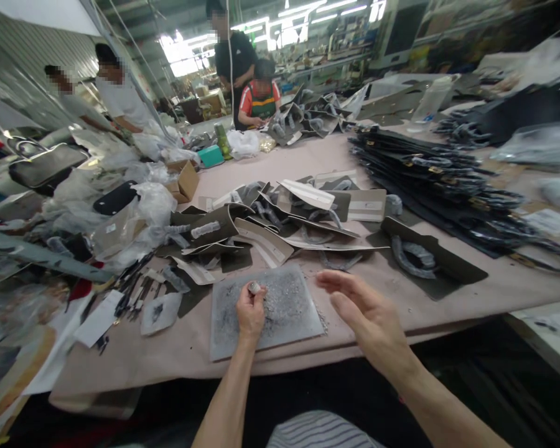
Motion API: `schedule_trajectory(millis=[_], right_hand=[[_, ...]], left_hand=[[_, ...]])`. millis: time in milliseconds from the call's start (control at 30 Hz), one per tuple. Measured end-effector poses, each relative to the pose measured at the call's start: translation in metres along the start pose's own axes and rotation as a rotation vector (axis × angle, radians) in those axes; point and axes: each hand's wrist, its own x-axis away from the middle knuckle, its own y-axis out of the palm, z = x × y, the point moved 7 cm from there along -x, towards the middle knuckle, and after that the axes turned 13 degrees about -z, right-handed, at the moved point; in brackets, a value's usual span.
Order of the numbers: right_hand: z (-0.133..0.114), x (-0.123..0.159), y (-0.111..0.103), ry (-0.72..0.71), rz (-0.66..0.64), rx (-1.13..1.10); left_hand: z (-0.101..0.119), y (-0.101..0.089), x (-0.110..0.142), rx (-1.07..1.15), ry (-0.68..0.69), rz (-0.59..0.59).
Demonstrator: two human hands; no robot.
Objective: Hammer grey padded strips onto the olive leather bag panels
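My left hand (251,308) is closed in a pinch on a small round metal piece (254,287) above a grey work pad (298,311) strewn with tiny metal bits. My right hand (361,311) hovers at the pad's right edge, fingers stretched out and slightly curled, holding nothing. Just beyond the pad lies a heap of dark cut leather panels (280,227) with wrapped handles.
A long stack of black panels with gold hardware (448,177) fills the right side. Plastic bags, a black handbag (46,167) and clutter crowd the left. Several other people (260,99) work at the far end. The table edge (401,339) runs just under my hands.
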Motion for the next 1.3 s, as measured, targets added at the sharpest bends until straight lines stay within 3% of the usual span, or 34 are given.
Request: schedule_trajectory(millis=[67, 133, 233, 367, 467, 533, 667, 767, 900, 967, 1033, 1133, 1300], right_hand=[[0.033, -0.013, -0.029, 0.054, 0.167, 0.355], [0.059, -0.024, -0.05, 0.073, 0.19, 0.712], [0.097, -0.046, -0.06, 0.127, 0.01, 1.074], [0.13, -0.076, -0.057, 0.156, -0.212, 1.242], [0.13, -0.093, -0.063, 0.126, -0.248, 1.233], [0.115, -0.096, -0.071, 0.097, -0.215, 1.233], [0.056, -0.077, -0.087, 0.038, 0.104, 1.026], [0.046, -0.043, -0.065, 0.149, 0.224, 0.556], [0.1, 0.011, 0.022, 0.475, 0.116, -0.034], [0.127, 0.033, 0.055, 0.598, 0.085, -0.048], [0.143, 0.047, 0.07, 0.665, 0.073, 0.024], [0.152, 0.052, 0.071, 0.718, 0.016, 0.135], [0.155, 0.054, 0.064, 0.728, -0.038, 0.231]], left_hand=[[-0.001, -0.001, -0.001, -0.008, -0.011, 0.011], [-0.001, -0.001, -0.003, -0.004, -0.017, 0.007], [0.002, 0.0, -0.004, 0.02, -0.023, 0.006], [0.004, 0.0, -0.004, 0.015, -0.012, 0.021], [0.005, -0.001, -0.004, 0.006, 0.008, 0.031], [0.004, -0.001, -0.003, 0.003, 0.005, 0.036], [0.005, 0.001, -0.003, 0.002, -0.01, 0.035], [0.006, 0.002, -0.003, 0.034, -0.016, 0.047], [0.006, -0.002, -0.001, 0.186, -0.034, 0.085], [0.007, -0.006, 0.0, 0.26, -0.038, 0.143], [0.012, -0.006, -0.001, 0.304, -0.027, 0.161], [0.026, 0.009, -0.01, 0.333, 0.009, 0.064], [0.041, 0.053, -0.033, 0.325, 0.037, -0.138]])
